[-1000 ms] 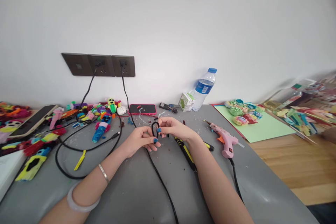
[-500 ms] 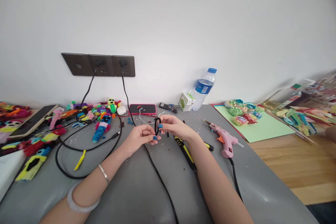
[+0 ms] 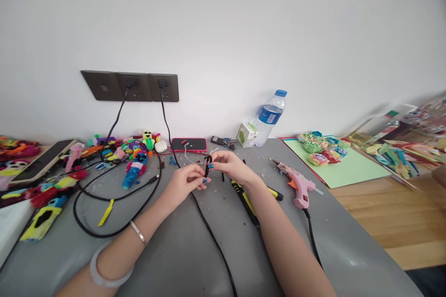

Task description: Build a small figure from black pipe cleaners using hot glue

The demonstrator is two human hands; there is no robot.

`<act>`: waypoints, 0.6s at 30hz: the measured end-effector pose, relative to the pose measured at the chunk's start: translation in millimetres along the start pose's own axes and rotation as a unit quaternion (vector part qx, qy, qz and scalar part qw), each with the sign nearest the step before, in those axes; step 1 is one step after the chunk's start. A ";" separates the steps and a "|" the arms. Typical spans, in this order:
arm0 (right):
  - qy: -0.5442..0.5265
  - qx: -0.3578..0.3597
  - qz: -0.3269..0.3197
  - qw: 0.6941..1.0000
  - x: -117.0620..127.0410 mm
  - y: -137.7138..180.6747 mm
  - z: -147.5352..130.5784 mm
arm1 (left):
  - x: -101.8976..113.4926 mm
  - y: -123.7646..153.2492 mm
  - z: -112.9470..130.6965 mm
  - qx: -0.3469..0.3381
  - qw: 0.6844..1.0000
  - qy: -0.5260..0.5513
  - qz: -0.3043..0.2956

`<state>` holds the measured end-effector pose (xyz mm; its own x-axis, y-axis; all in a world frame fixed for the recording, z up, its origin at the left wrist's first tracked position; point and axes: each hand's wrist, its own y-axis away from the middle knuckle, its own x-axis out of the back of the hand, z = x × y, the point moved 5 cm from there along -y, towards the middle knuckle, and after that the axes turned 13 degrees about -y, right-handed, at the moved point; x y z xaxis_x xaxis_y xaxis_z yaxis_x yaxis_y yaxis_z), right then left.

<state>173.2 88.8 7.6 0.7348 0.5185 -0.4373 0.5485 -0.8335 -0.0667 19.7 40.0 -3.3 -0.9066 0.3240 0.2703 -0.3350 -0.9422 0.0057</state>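
Observation:
A bent black pipe cleaner (image 3: 208, 167) is pinched between my two hands above the middle of the grey table. My left hand (image 3: 188, 181) grips its lower part between thumb and fingers. From the right, my right hand (image 3: 228, 165) holds its looped top with a closed thumb and finger. The short dark end (image 3: 223, 177) of something black shows below my right hand. Black-and-yellow pliers (image 3: 245, 202) lie under my right forearm, partly covered by it. A pink glue gun (image 3: 296, 185) rests to the right of that arm.
A black cable (image 3: 212, 232) runs beneath my hands, and another cable (image 3: 80, 220) coils at left beside fuzzy colourful figures (image 3: 134, 171). Behind are a pink-edged phone (image 3: 189, 144), keys (image 3: 228, 144), a small box (image 3: 247, 135) and a water bottle (image 3: 270, 118). Paper flowers (image 3: 324, 148) lie on green paper.
The black loop between my fingers looks narrower and more closed. My left hand has shifted slightly, with its fingers lower on the black piece. The things on the table stay put.

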 end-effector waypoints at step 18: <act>0.032 0.051 0.093 0.994 8.6 -4.1 -3.4 | 0.0 -2.0 -0.4 0.000 0.999 -0.003 0.037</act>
<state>178.7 97.3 7.2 0.8452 0.3615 -0.3937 0.3597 -0.9295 -0.0813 20.3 41.8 -3.6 -0.9274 0.2535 0.2751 -0.2677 -0.9634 -0.0148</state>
